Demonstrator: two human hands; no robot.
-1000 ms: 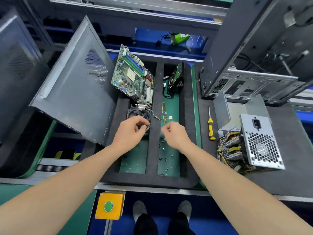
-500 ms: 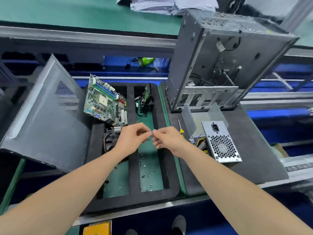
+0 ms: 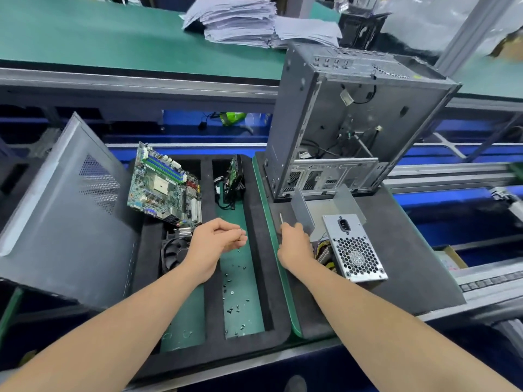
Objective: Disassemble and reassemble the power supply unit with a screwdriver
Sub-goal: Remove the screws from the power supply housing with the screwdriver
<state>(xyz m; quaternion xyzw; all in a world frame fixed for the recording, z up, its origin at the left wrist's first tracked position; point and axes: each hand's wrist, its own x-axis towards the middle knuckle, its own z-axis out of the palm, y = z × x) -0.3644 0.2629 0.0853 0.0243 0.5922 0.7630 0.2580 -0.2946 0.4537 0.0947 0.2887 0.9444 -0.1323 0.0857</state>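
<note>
Since the hands have parted over the tray [image 3: 210, 306], right hand [image 3: 294, 244] curls round the screwdriver [image 3: 280, 217] just beside the power supply unit [image 3: 355, 250] on the desk [image 3: 410, 264], left hand [image 3: 216, 241] loosely curled, holding anything or not I cannot tell, so screw-driving likely next.

1. A green-topped bench [image 3: 85, 32] spans ten to one o'clock, with a stack of papers [image 3: 240, 21] at twelve.
2. A grey metal rail [image 3: 127, 83] fronts it.
3. An aluminium post [image 3: 469, 32] rises at two o'clock.
</note>
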